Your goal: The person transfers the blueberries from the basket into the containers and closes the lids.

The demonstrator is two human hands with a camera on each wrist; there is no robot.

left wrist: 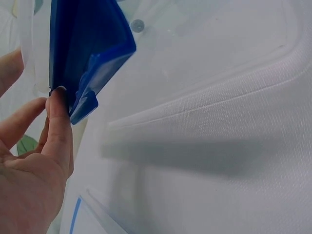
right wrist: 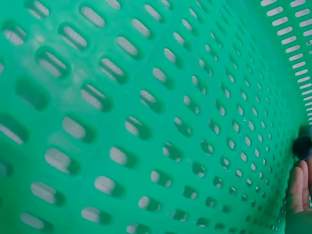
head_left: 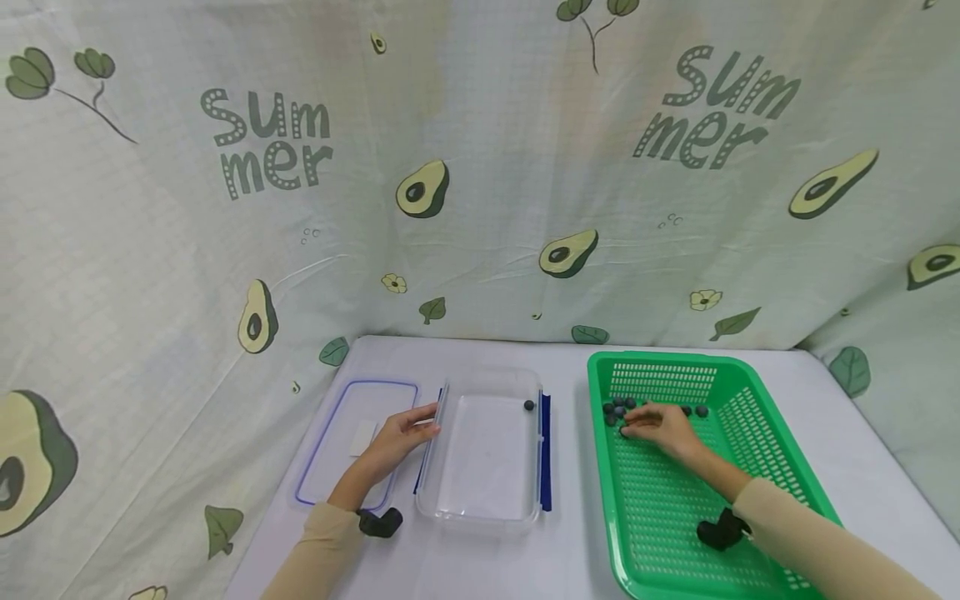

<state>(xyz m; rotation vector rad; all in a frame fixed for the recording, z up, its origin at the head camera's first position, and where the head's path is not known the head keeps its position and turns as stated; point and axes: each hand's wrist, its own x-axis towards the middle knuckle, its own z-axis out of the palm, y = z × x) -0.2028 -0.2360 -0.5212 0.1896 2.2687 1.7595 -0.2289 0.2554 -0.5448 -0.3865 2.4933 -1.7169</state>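
My right hand (head_left: 660,427) reaches into the green basket (head_left: 611,500), its fingertips around a blueberry (head_left: 624,432). In the right wrist view, that dark blueberry (right wrist: 303,146) shows at the right edge beside the fingers (right wrist: 296,187). Several other blueberries (head_left: 619,403) lie near the basket's far left corner. At the left side of the clear container (head_left: 480,521), my left hand (head_left: 401,437) touches a blue latch flap (left wrist: 92,48) with extended fingers (left wrist: 59,126). One blueberry (head_left: 529,405) sits inside the container, toward its far right corner.
A clear lid with a blue seal (head_left: 318,442) lies on the white table (head_left: 570,567) left of the container. Another blue flap (head_left: 546,450) stands out along the container's right side. Behind the table hangs an avocado-printed curtain (head_left: 495,183).
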